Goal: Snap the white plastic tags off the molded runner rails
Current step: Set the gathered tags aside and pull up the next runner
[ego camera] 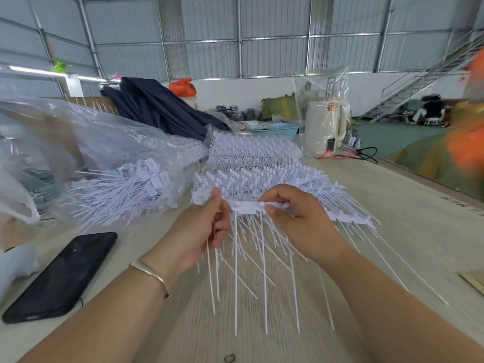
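Two hands hold a white runner rail above a pale table, its long axis running left to right. Thin tails hang from it toward the viewer. The left hand pinches a tag at the rail's left end. The right hand curls its fingers around the rail's right part. A stack of rails lies just behind; a black phone lies left.

Black phone flat on wood-grain table, near left. Dark navy cloth heaped at rear w/ orange bag behind. Blue basket centre rear. Metal staircase far right. Corrugated walls.
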A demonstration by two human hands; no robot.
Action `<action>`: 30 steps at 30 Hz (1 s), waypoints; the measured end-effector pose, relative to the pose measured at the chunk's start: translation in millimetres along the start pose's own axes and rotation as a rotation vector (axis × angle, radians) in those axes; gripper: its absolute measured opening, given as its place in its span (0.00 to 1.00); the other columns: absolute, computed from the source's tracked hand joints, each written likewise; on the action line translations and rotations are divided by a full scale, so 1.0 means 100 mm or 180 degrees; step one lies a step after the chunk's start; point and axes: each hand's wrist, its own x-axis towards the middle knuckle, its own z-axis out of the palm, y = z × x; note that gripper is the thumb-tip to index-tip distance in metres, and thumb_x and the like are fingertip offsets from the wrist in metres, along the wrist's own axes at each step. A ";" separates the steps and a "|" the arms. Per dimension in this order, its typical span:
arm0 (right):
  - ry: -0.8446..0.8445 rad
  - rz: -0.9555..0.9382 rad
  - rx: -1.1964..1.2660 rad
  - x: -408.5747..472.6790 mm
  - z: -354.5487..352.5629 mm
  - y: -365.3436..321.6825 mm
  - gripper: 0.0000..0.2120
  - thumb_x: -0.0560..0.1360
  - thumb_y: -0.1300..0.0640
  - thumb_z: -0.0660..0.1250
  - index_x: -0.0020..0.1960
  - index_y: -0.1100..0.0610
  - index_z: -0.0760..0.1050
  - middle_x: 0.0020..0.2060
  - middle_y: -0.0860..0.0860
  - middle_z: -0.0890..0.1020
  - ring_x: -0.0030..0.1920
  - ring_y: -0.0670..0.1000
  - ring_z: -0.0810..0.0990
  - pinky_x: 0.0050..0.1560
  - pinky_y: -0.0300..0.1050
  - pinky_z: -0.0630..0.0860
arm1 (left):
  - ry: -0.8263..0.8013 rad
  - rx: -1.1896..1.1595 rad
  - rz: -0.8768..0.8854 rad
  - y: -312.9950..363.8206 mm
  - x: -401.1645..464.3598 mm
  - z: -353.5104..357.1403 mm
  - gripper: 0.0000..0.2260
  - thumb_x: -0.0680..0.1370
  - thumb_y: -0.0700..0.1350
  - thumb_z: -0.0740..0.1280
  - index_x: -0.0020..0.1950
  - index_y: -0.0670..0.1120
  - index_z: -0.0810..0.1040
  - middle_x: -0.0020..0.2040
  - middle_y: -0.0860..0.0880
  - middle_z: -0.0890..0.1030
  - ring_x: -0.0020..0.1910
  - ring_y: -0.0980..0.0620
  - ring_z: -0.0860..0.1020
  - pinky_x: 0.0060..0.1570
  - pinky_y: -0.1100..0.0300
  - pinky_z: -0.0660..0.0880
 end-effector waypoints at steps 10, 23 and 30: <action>-0.0059 -0.0016 -0.0100 -0.01 0.00 -0.01 0.04 0.75 0.57 0.70 0.49 0.50 0.80 0.46 0.48 0.80 0.49 0.48 0.77 0.49 0.40 0.73 | -0.0121 0.0655 0.0429 0.01 -0.05 0.01 0.14 0.70 0.54 0.74 0.45 0.44 0.83 0.26 0.54 0.61 0.24 0.57 0.58 0.22 0.67 0.57; -0.0169 0.0227 0.0366 0.04 -0.13 0.00 0.11 0.75 0.55 0.70 0.39 0.63 0.77 0.29 0.48 0.68 0.28 0.43 0.63 0.30 0.33 0.60 | -0.0414 -0.0738 -0.0207 0.03 -0.04 0.01 0.05 0.68 0.42 0.69 0.42 0.43 0.76 0.32 0.49 0.78 0.18 0.61 0.58 0.15 0.70 0.54; -0.0264 0.0199 0.1052 0.02 -0.09 -0.06 0.06 0.76 0.57 0.68 0.42 0.58 0.79 0.28 0.46 0.69 0.29 0.43 0.64 0.32 0.33 0.62 | -0.0705 -0.1261 -0.0205 0.01 -0.05 0.05 0.06 0.71 0.44 0.67 0.34 0.47 0.78 0.28 0.53 0.75 0.18 0.61 0.54 0.16 0.69 0.51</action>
